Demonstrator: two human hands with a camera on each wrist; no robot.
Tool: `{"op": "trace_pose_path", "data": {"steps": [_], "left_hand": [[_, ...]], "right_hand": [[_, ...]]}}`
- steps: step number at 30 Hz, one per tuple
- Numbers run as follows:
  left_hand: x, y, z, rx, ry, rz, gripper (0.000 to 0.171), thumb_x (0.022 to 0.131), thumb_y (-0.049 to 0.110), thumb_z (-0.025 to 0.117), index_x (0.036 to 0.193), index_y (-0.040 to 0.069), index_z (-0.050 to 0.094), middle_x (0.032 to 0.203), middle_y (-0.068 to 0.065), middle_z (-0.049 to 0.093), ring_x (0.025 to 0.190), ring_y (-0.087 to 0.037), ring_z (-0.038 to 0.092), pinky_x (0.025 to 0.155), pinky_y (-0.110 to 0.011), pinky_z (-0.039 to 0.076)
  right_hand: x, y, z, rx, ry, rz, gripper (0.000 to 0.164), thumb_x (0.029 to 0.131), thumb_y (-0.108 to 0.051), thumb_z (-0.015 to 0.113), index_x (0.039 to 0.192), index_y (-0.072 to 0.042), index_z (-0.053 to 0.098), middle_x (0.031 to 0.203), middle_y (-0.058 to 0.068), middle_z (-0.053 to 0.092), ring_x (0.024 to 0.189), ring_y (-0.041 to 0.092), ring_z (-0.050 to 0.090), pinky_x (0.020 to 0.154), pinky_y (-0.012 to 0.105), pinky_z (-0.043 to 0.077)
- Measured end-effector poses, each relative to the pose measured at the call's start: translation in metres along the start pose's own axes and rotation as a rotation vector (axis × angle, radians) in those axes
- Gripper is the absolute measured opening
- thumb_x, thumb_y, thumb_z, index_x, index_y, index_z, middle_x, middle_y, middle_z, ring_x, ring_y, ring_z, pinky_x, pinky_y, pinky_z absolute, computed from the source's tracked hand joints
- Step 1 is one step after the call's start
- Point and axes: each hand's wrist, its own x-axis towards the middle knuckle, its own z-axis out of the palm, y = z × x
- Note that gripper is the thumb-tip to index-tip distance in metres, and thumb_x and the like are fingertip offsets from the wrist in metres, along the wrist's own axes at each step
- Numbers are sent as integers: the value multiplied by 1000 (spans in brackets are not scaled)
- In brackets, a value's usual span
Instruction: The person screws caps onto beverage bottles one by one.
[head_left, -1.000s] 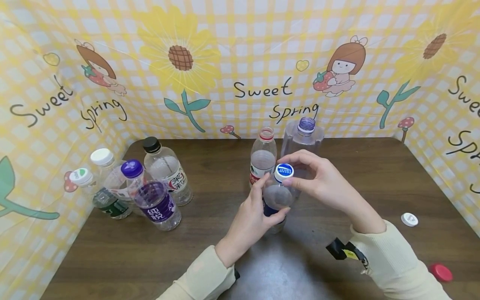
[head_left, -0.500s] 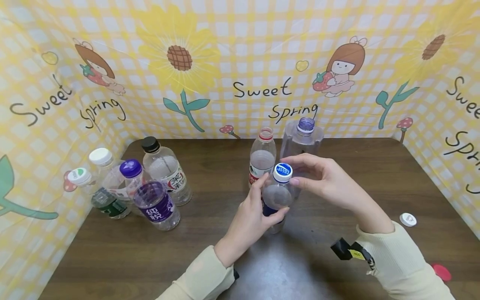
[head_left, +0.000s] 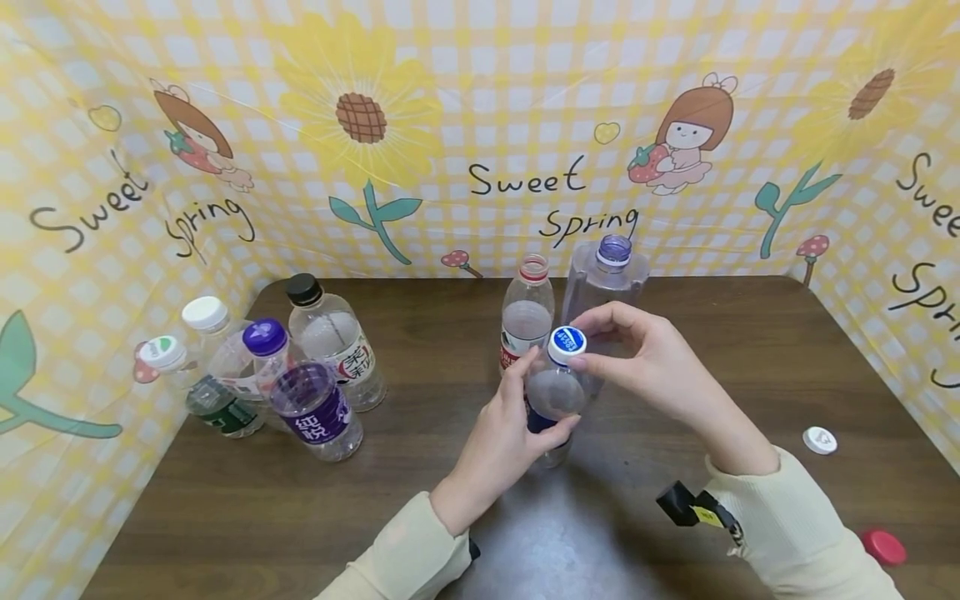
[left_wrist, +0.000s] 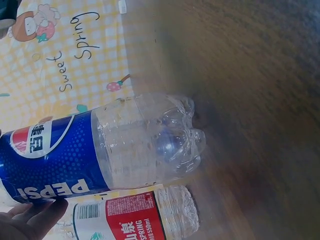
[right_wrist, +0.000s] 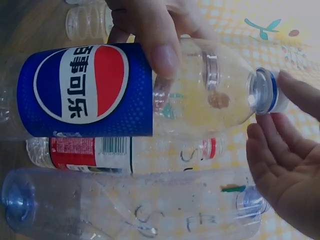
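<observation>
Dark brown wood-grain table [head_left: 442, 333] runs from the near edge of the head view back to a printed cloth. Nearest on it, at the right, lies a red cap [head_left: 883, 547], beside the pale right sleeve [head_left: 787, 517]; a little farther back, also at the right, lies a loose white cap [head_left: 820, 440].

At the middle, the left hand [head_left: 495, 437] grips the Pepsi bottle [head_left: 555, 392], its thumb on one side and fingers curled round the other. This bottle stands upright, with a blue label [left_wrist: 60, 155] round its clear body. Across from it, the right hand [head_left: 652, 358] pinches the blue-topped cap [head_left: 567, 343] on its neck, thumb and fingers bent in close against the rim.

Over at the left stand four more bottles: a purple-labelled bottle [head_left: 309, 408] nearest, then a green-labelled bottle [head_left: 221, 407], a white-capped bottle [head_left: 232, 358] and a black-capped bottle [head_left: 330, 333].

Just behind the Pepsi bottle are a red-labelled bottle [head_left: 527, 321] and, at its right, a larger clear bottle [head_left: 585, 283], both with open necks. Farthest back hangs the yellow-checked cloth [head_left: 450, 100], printed with sunflowers, girls holding strawberries and "Sweet Spring"
</observation>
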Motion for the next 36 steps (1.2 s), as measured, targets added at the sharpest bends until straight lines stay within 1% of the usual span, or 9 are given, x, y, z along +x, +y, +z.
{"op": "trace_pose_path", "data": {"steps": [4,7,9,12,16,19,28,36], "left_hand": [[0,0,0,0,-4,1,88,77,22,80,141,13,22,132,-13,55,118,-26,59,100,-39,49],[0,0,0,-1,-5,3,88,77,22,80,142,12,22,132,-13,55,119,-26,59,100,-39,49],[1,0,0,-1,-6,3,88,77,22,80,142,12,22,132,-13,55,119,-26,59,100,-39,49],[0,0,1,-2,-6,4,88,77,22,80,141,12,22,132,-13,55,119,-26,58,100,-39,49],[0,0,1,0,2,12,87,76,22,81,141,12,23,132,-13,55,118,-26,59,100,-39,49],[0,-1,1,4,8,16,87,76,22,81,141,11,23,132,-14,55,118,-26,59,99,-39,50],[1,1,0,-1,-16,-17,88,77,23,80,142,13,21,134,-14,53,120,-27,58,100,-40,49],[1,2,0,2,-12,-25,87,78,25,79,143,17,21,135,-14,51,121,-26,57,101,-40,48]], "right_hand": [[0,2,-3,6,-68,-37,44,85,-12,70,127,-6,58,123,8,63,110,17,59,88,15,49],[0,3,-3,7,-96,-61,42,87,-11,69,127,-6,58,122,8,63,110,17,60,87,17,50],[0,2,-3,7,-84,-62,38,86,-11,69,124,-6,60,118,8,64,107,16,60,84,19,52],[0,1,-1,-6,-47,-33,34,85,-12,71,118,-7,63,112,7,67,103,14,61,81,21,52],[0,-1,3,1,-7,12,32,84,-13,73,114,-7,63,109,7,67,101,17,61,80,23,52],[-1,-3,5,12,10,23,32,84,-14,72,113,-6,63,108,10,67,102,20,61,80,22,51],[-1,-5,5,10,16,33,32,85,-15,72,114,-5,62,110,10,67,103,20,61,81,21,50],[-2,-4,5,21,19,21,33,85,-13,71,115,-4,62,111,11,67,103,22,62,82,20,51]]}}
